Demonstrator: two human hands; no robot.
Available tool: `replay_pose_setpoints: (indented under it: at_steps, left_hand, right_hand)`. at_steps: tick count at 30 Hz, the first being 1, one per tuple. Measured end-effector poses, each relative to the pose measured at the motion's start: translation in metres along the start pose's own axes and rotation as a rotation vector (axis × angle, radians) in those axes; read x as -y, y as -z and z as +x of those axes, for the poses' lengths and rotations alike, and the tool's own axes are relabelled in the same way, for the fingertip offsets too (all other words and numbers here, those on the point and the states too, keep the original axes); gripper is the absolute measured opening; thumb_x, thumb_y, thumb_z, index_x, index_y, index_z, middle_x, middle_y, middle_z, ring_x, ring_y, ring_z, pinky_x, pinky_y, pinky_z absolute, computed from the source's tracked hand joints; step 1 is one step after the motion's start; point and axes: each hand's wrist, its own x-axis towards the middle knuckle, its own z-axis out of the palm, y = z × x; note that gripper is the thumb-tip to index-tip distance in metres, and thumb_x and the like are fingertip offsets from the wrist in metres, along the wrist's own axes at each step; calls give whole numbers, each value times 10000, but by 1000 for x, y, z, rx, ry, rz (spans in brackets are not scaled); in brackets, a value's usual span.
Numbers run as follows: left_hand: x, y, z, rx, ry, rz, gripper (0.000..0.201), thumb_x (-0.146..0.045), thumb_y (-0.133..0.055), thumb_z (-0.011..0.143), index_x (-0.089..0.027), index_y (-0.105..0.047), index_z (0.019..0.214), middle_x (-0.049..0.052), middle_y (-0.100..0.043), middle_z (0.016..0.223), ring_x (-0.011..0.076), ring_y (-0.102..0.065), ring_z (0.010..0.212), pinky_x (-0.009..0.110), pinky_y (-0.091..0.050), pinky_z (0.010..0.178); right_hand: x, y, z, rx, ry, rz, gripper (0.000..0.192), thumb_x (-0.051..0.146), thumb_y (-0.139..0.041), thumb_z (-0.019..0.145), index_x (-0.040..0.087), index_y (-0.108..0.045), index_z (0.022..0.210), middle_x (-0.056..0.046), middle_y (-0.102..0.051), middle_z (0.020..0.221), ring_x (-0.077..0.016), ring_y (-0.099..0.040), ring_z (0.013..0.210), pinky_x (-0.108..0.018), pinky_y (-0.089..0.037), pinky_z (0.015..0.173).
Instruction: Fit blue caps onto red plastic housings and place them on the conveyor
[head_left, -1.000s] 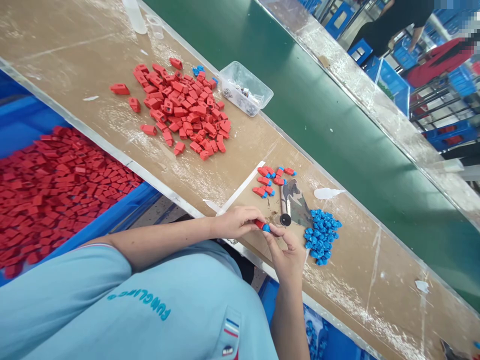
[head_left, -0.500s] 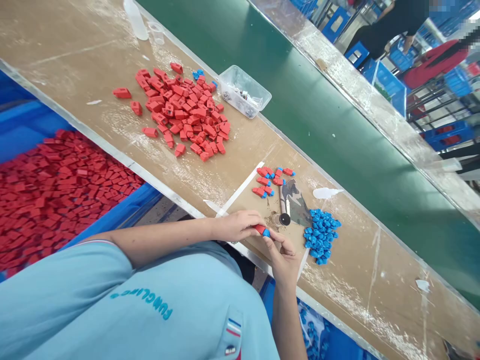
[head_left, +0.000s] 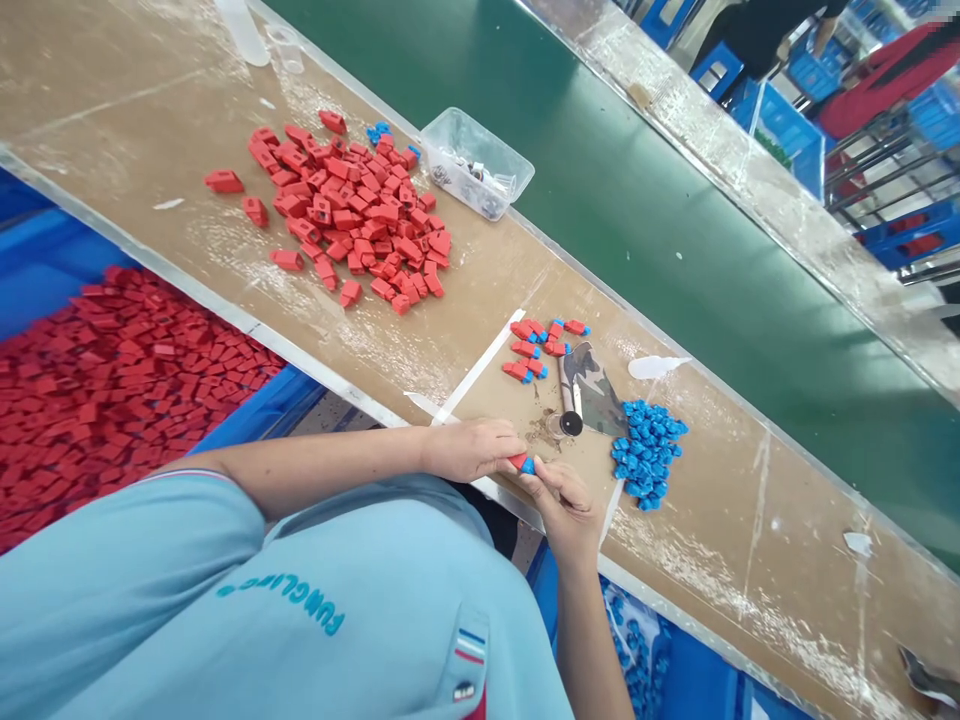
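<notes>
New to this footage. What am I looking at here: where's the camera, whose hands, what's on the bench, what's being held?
There is no machine: a person works with two bare hands. The single camera sits on the person's head and looks forward and down, so the light blue shirt fills the foreground.

The left hand and the right hand meet at the near edge of the brown bench. Together they pinch one small part, red with a blue end.

On the bench lie a big heap of red pieces, a small pile of blue pieces, a few joined red-and-blue parts, a short tool with a round black end and a clear plastic tub. A blue bin of red pieces sits lower left; a green conveyor belt runs behind the bench.
</notes>
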Motion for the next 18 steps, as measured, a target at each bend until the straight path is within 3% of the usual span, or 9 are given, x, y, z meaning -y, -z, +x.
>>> replay_pose_setpoints:
  at_steps: [5, 8, 11, 14, 16, 18]
  left_hand:
    - [-1, 3, -1, -35, -11, -5, 462, -407, -180, 1005, -142, -548, 921, 106, -579, 786, 210, -481, 736, 316, -429, 709]
    - [-5, 5, 0, 21, 7, -1, 388, -378, -249, 1000, -162, -549, 881, 93, -592, 773, 204, -499, 721, 308, -431, 700]
    - [-14, 4, 2, 132, -57, -37, 309, -332, -352, 980, -173, -552, 805, 91, -615, 760, 203, -543, 726, 300, -446, 702]
    - [-25, -2, 4, 191, -142, -160, 223, -272, -409, 959, -166, -574, 854, 119, -668, 874, 216, -607, 816, 296, -477, 732]
    - [-28, -6, 5, 199, -148, -241, 196, -249, -410, 954, -161, -581, 918, 134, -682, 944, 224, -626, 876, 302, -492, 765]
    - [-29, -10, 3, 201, -135, -289, 205, -253, -401, 953, -157, -582, 941, 141, -687, 963, 232, -630, 901, 313, -501, 791]
  right_hand:
    - [-1, 1, 1, -6, 46, -40, 87, 267, -734, 760, 268, -755, 844, -4, -714, 729, -171, -646, 701, -349, -544, 682]
    - [5, 3, -1, -32, 76, -118, 108, 326, -714, 788, 263, -753, 868, -21, -686, 754, -168, -630, 720, -334, -534, 673]
    - [17, -1, -4, -44, 164, -194, 287, 461, -561, 885, 261, -732, 998, -74, -661, 969, -210, -621, 928, -401, -519, 820]
    - [29, -11, -4, 78, 246, -198, 519, 552, -289, 958, 266, -605, 1252, -103, -528, 1322, -292, -449, 1279, -537, -375, 1037]
    - [33, -16, -4, 152, 261, -160, 538, 533, -214, 974, 286, -505, 1352, -79, -440, 1432, -301, -329, 1378, -567, -296, 1091]
    - [32, -19, -5, 191, 258, -116, 509, 493, -202, 986, 303, -463, 1380, -61, -428, 1449, -293, -300, 1398, -568, -277, 1104]
